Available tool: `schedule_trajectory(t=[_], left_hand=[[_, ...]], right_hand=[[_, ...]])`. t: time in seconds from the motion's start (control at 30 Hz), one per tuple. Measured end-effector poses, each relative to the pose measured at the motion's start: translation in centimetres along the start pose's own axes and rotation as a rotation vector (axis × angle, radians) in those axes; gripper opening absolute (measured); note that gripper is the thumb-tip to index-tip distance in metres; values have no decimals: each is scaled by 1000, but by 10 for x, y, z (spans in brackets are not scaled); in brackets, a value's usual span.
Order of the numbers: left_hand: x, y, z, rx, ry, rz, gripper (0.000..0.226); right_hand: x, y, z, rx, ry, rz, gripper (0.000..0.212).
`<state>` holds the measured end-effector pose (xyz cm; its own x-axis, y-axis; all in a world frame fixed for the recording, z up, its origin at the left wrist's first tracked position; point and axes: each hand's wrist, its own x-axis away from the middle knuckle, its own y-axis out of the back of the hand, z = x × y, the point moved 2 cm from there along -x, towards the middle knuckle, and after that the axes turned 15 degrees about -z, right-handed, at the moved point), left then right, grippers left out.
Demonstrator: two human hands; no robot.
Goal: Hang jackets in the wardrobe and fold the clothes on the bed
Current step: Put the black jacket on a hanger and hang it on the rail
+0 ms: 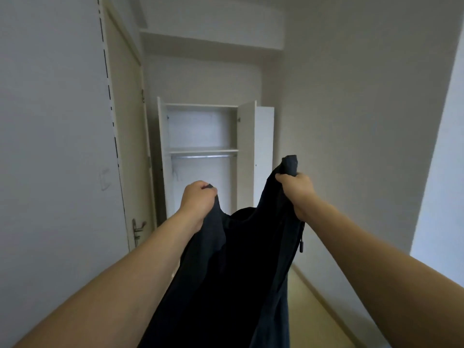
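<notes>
In front of the open wardrobe, a dark jacket is held up at arm's length, hanging down between both arms. Its upper edge is clenched by the left hand in a closed grip, and likewise by the right hand, slightly higher. A hanging rail is seen inside the wardrobe, a door with its handle to the left.
</notes>
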<state>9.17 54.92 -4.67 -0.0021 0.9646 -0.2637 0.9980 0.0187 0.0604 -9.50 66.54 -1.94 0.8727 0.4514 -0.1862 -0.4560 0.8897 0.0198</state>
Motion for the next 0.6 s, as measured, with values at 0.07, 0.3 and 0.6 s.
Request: schedule_trajectory(t=[0.07,0.3,0.6], left_hand=[[-43,-6,19,-9,20,-33,9],[-188,-42,53,-48,29,-89,13],[-366,-92,132,-35,106,-104,13]], right_hand=[[-31,-36,-18,32,-5,36,8],[-139,-167,-42,268,303,132,22],[-269,-325,-93,416,484,28,20]])
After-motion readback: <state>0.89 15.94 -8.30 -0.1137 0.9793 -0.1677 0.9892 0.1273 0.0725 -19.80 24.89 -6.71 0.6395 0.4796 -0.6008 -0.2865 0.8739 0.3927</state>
